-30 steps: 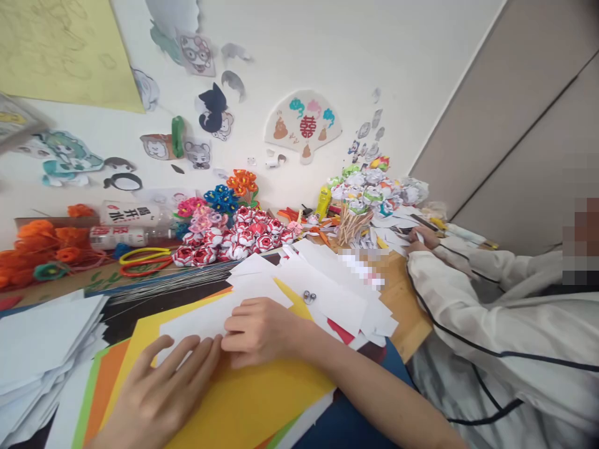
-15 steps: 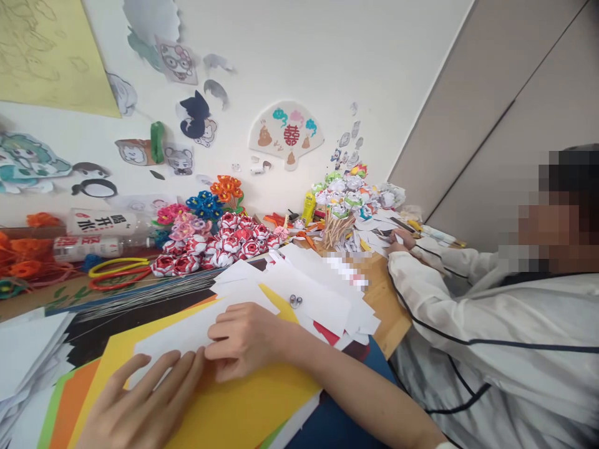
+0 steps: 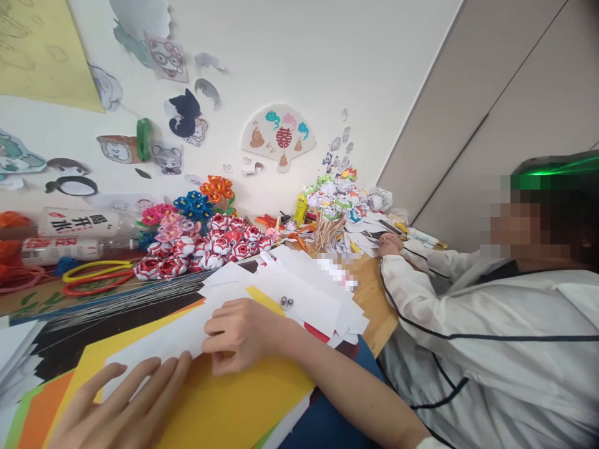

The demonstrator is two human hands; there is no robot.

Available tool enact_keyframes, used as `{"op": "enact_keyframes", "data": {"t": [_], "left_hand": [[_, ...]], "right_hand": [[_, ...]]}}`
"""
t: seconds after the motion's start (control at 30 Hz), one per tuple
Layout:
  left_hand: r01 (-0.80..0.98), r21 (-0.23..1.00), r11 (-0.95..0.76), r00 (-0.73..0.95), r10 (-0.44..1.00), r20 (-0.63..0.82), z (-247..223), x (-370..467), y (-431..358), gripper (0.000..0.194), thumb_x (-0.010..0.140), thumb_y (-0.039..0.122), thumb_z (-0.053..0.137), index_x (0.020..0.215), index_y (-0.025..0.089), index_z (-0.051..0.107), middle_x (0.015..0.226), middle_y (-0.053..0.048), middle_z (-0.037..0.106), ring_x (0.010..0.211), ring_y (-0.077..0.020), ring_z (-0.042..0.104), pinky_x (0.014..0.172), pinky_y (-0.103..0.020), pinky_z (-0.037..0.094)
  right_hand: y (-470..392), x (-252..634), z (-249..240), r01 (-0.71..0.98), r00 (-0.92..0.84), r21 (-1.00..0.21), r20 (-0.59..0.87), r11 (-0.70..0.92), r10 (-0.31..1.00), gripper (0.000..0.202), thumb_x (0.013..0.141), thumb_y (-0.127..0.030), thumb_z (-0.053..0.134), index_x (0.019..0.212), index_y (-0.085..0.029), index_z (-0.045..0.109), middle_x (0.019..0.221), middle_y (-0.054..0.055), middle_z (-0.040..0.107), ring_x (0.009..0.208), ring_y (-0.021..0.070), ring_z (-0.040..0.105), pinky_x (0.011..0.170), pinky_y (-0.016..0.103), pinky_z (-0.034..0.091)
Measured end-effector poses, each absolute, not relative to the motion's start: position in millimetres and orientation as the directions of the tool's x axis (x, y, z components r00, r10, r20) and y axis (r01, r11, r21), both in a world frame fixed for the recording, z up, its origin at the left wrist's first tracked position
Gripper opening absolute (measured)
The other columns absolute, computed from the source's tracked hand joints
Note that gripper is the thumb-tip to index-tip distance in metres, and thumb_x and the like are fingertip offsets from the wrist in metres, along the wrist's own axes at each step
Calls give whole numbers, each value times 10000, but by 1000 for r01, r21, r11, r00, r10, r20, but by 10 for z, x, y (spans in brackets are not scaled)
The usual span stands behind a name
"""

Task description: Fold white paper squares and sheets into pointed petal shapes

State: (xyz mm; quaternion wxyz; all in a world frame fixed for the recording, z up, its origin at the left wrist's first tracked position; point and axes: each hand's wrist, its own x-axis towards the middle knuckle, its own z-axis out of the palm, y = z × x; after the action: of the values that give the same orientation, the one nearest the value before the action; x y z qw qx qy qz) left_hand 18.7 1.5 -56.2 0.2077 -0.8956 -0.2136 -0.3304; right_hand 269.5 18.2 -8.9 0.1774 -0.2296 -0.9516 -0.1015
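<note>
A white sheet of paper lies slantwise on a yellow sheet. My left hand rests at the paper's lower edge, its fingers stretched out and slightly spread. Just right of it, my right hand has its fingers curled down at the near edge of the same white paper; its fingertips and thumb are partly hidden. Orange sheets and green sheets show beneath the yellow one. Two small shiny metal balls sit on other white papers beyond my right wrist.
Red-and-white paper flowers, a plastic bottle and thin wires line the wall side. White flowers on sticks stand farther back. At right, a person in a white jacket works at the wooden table.
The view has turned slightly right, so most things sit farther left. My right hand has shifted a little away from my left fingertips. Both hands stay at the white paper.
</note>
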Motion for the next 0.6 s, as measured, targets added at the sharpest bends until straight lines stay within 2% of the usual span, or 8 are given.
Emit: {"op": "enact_keyframes", "data": {"t": [0.2, 0.4, 0.6], "left_hand": [[524, -263, -810, 716, 251, 652, -584, 148, 52, 642, 912, 96, 447, 1491, 298, 255, 1085, -18, 724, 940, -261, 662, 999, -479, 335], [545, -346, -763, 723, 219, 656, -448, 207, -4, 450, 926, 141, 451, 1366, 231, 475, 975, -37, 738, 901, -265, 654, 922, -476, 357], [565, -369, -738, 724, 228, 652, -408, 214, 3, 380, 915, 134, 465, 1269, 234, 558, 935, -19, 734, 857, -237, 655, 849, -439, 368]], "right_hand": [[216, 2744, -97, 493, -827, 128, 375, 860, 419, 210, 839, -226, 422, 658, -198, 523, 691, -4, 464, 665, 150, 382, 646, 291, 295], [275, 2841, -114, 540, -781, 143, 452, 830, 430, 146, 779, -190, 454, 639, -190, 497, 661, -8, 437, 644, 140, 374, 629, 286, 294], [324, 2947, -88, 604, -731, 163, 505, 780, 460, 119, 723, -144, 461, 613, -187, 469, 627, -7, 430, 615, 138, 354, 602, 276, 303]]}}
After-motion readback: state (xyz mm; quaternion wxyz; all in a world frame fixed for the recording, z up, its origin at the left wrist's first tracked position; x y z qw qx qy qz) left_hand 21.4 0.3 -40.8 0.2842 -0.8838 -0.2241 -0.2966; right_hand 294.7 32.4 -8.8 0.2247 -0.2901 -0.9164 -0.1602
